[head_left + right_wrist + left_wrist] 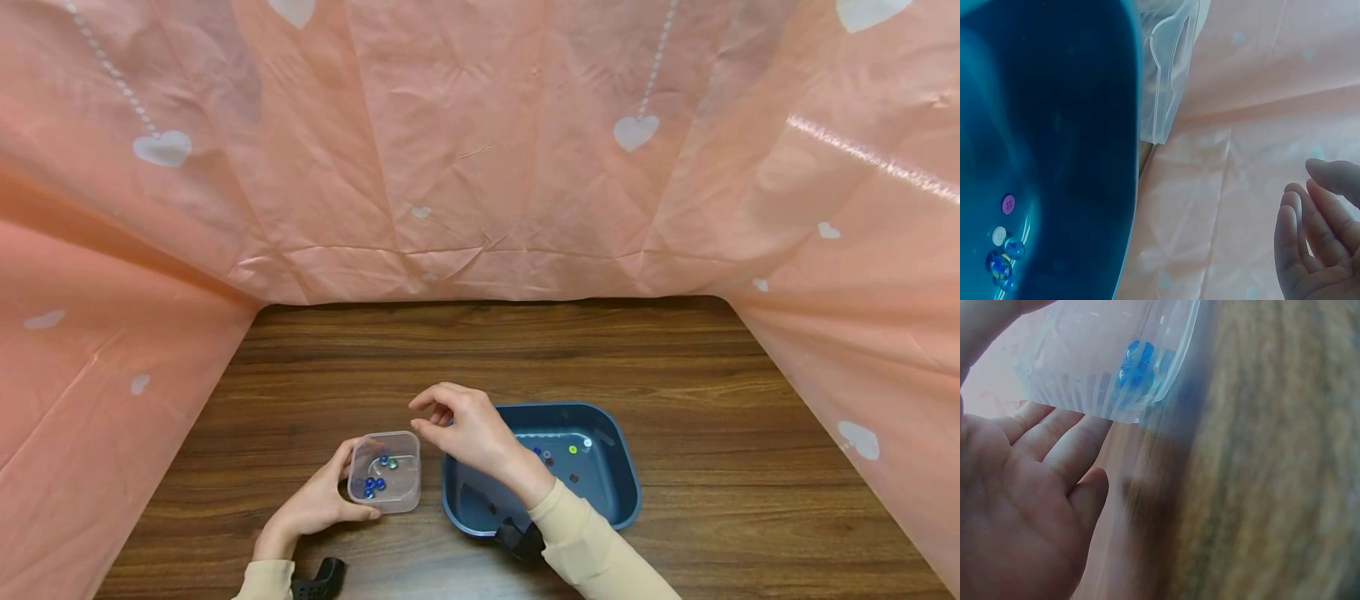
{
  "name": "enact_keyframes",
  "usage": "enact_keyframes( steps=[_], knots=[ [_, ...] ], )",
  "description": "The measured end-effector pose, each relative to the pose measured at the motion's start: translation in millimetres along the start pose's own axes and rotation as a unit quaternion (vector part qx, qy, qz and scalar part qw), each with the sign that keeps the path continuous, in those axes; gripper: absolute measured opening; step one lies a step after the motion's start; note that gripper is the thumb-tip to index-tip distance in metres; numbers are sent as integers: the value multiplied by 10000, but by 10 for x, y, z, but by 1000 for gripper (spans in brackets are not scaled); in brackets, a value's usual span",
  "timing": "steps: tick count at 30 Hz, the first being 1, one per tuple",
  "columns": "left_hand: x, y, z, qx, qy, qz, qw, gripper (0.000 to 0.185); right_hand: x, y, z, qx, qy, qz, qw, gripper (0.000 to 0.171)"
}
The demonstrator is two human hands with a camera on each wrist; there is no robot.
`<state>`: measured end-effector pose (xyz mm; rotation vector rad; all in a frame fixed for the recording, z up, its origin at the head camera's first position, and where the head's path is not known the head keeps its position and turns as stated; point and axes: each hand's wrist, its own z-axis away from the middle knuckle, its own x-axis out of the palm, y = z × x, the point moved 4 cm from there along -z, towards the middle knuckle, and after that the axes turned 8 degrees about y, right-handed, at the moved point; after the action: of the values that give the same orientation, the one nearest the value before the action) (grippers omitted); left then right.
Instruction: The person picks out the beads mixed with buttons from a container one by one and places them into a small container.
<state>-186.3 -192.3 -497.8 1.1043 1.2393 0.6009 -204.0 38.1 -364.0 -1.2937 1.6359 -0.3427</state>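
- Plastic, clear and colourless, is shaped into a small box (401, 479) with rounded corners, set left of centre, at the table's near part.
- Its mouth is turned upward; its outline is nearly square, so a long axis cannot be told.
- Inside it, four blue marbles (380, 483) and one green marble (393, 464) are held, three of the blue gathered toward the near left corner.
- The box is gripped from its left by the left hand (318, 500), the thumb laid along the near side and the fingers bent round the far left.
- Just beside its far right corner, the right hand (476, 429) is held, partly above the tray, with loosely bent fingers and the thumb parted from them.
- To the right, a dark blue tray (570, 412) is placed, its long axis laid left to right; a yellow-green button (573, 449), a white button (587, 443), a purple button (1008, 204) and glassy blue pieces (1014, 248) are scattered in it.
- The wood-grained table (720, 450) is enclosed by peach cloth (525, 150) printed with white hearts.
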Motion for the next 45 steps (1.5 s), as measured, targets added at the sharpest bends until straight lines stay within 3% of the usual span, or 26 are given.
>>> enact_keyframes(
  steps=[45],
  knots=[
    [0,3,6,-186,27,-102,9998,93,-194,157,111,693,189,-24,9974,15]
  ],
)
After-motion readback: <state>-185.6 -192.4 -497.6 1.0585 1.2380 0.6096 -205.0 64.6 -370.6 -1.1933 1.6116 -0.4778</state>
